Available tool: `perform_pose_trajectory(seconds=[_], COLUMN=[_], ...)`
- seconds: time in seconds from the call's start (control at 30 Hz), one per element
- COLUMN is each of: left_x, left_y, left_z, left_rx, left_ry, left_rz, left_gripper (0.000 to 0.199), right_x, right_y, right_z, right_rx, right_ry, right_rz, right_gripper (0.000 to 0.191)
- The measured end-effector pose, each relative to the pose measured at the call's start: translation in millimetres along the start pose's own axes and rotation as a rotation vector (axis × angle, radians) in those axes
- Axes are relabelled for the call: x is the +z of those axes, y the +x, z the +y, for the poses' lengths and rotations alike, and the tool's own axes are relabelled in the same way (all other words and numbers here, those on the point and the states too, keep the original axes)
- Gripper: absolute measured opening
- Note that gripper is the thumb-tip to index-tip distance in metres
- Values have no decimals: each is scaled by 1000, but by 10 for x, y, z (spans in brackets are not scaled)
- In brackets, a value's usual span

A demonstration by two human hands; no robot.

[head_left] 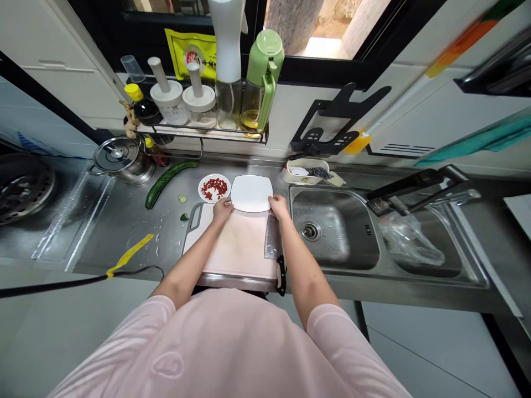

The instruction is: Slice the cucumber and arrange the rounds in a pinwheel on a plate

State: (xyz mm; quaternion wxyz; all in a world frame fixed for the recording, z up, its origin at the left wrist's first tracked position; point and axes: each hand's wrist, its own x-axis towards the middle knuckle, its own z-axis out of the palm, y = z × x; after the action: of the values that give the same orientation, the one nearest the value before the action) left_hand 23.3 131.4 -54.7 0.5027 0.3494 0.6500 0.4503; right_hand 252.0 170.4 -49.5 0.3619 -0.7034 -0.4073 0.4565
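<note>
Your left hand point(223, 210) and right hand point(279, 206) both clasp the near edge of a square white plate point(251, 193), fingers curled onto its rim. The plate sits at the far end of a pale cutting board point(236, 243), just past your hands. A cleaver point(272, 237) lies on the board beside your right hand. To the left, on the steel counter point(120, 232), are a round plate point(201, 188) of chopped red pepper point(214, 189) and a cucumber point(166, 184).

Cleaver point(272, 237) just below right hand point(279, 207)
</note>
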Motion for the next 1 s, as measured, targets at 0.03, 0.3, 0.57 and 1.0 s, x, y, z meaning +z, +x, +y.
perform_pose_trajectory(seconds=[0.03, 0.3, 0.57, 1.0], left_x=[-3, 5, 22, 33], left_y=[14, 51, 39, -3], left_z=[-19, -92, -91, -83], left_rx=[11, 70, 124, 107], left_ry=[28, 155, 239, 288], left_rz=[12, 55, 73, 118], left_gripper=[37, 38, 37, 35], right_x=[-5, -10, 13, 35], right_y=[11, 51, 43, 44], right_z=[9, 11, -2, 15], right_rx=[-49, -194, -179, -171], right_ry=[-104, -679, -686, -630], right_rz=[20, 82, 99, 113], right_gripper=[14, 25, 29, 31])
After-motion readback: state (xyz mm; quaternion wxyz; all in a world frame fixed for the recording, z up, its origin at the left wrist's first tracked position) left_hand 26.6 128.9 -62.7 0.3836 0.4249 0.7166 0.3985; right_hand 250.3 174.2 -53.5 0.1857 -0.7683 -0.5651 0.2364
